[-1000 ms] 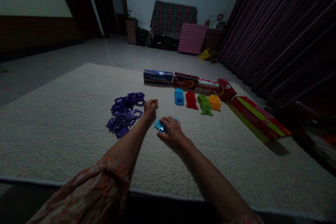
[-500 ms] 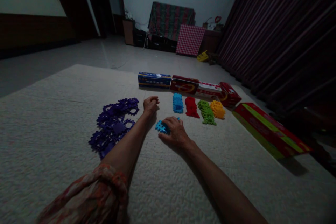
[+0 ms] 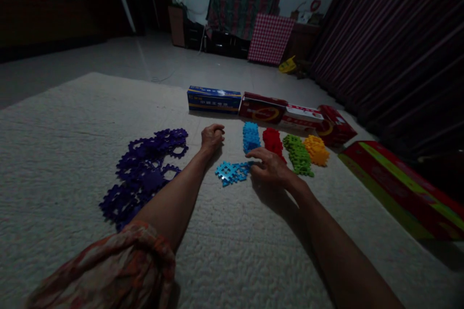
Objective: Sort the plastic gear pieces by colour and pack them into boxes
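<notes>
My left hand (image 3: 212,138) rests on the quilted mat as a loose fist, no piece showing in it. Right of it lie light blue gear-edged plastic pieces (image 3: 232,172), flat and overlapping. My right hand (image 3: 270,166) hovers at their right end, fingers apart and pointing left; whether a fingertip touches them I cannot tell. Behind it stand a light blue stack (image 3: 251,136) and a red row (image 3: 272,140), the red partly hidden by the hand. Farther right are green pieces (image 3: 297,154) and yellow pieces (image 3: 316,150). A spread of purple gear-edged pieces (image 3: 145,169) lies left of my left forearm.
A blue box (image 3: 213,101), a dark red box (image 3: 263,108), a white-and-red box (image 3: 303,116) and another red box (image 3: 337,125) line the far side. A long red-and-green box (image 3: 402,188) lies at the right. The pale mat (image 3: 65,130) covers the floor.
My right hand has moved right, off the light blue pieces it covered, and its fingers have spread. Those pieces now lie exposed. My left hand stays a fist. The view has tilted down.
</notes>
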`<act>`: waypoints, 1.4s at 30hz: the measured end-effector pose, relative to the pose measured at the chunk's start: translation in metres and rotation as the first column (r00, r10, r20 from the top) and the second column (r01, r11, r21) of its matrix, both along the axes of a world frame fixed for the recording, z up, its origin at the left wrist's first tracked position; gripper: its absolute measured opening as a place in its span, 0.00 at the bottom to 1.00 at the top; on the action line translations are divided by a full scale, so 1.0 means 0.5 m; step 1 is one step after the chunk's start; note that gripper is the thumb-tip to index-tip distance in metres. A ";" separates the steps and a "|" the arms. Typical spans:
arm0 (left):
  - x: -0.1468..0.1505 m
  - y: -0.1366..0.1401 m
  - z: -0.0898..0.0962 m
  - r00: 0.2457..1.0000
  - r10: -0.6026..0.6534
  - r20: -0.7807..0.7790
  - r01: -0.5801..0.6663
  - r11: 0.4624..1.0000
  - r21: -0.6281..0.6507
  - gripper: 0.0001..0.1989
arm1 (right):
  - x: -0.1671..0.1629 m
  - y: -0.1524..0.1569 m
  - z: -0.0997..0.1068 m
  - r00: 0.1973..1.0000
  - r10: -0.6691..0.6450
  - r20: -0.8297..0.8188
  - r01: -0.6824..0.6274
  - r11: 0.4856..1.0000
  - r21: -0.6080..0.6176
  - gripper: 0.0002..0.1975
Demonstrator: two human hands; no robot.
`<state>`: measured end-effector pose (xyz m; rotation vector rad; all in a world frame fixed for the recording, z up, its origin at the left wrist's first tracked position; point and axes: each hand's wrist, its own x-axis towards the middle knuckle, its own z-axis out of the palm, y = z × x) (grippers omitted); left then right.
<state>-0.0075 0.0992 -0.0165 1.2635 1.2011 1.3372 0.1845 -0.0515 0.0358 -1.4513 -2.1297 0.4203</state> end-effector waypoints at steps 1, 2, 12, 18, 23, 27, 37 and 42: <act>0.000 -0.001 0.001 1.000 0.001 -0.012 -0.001 1.000 -0.005 0.15 | 0.002 -0.001 -0.003 0.999 0.036 0.008 -0.036 0.999 -0.010 0.21; 0.001 -0.002 0.002 1.000 0.000 -0.028 -0.001 1.000 -0.013 0.15 | 0.002 -0.003 -0.007 0.998 0.060 0.011 -0.060 0.998 -0.018 0.23; 0.004 -0.005 0.003 0.981 -0.002 -0.192 0.001 1.000 -0.005 0.17 | -0.015 -0.016 -0.019 0.980 0.179 0.090 -0.176 0.984 -0.035 0.20; 0.004 -0.005 0.003 0.969 0.005 -0.247 -0.001 1.000 0.018 0.18 | -0.015 -0.010 -0.020 0.977 0.185 0.109 -0.186 0.983 0.000 0.15; 0.004 0.001 -0.002 0.960 0.022 -0.281 -0.012 0.999 0.037 0.18 | -0.016 -0.023 -0.004 0.984 0.158 0.084 -0.153 0.986 -0.063 0.15; 0.005 0.001 -0.001 0.959 0.029 -0.281 -0.019 0.999 0.037 0.18 | -0.026 -0.027 -0.002 0.996 0.085 0.016 -0.084 0.996 -0.026 0.14; 0.005 -0.007 0.012 0.946 0.034 -0.322 -0.018 0.998 0.053 0.19 | -0.125 -0.029 -0.033 0.985 0.134 0.109 -0.147 0.982 0.120 0.19; 0.006 -0.008 0.011 0.944 0.034 -0.329 -0.018 0.999 0.049 0.19 | -0.155 -0.040 -0.032 0.993 0.070 0.097 -0.080 0.991 0.105 0.15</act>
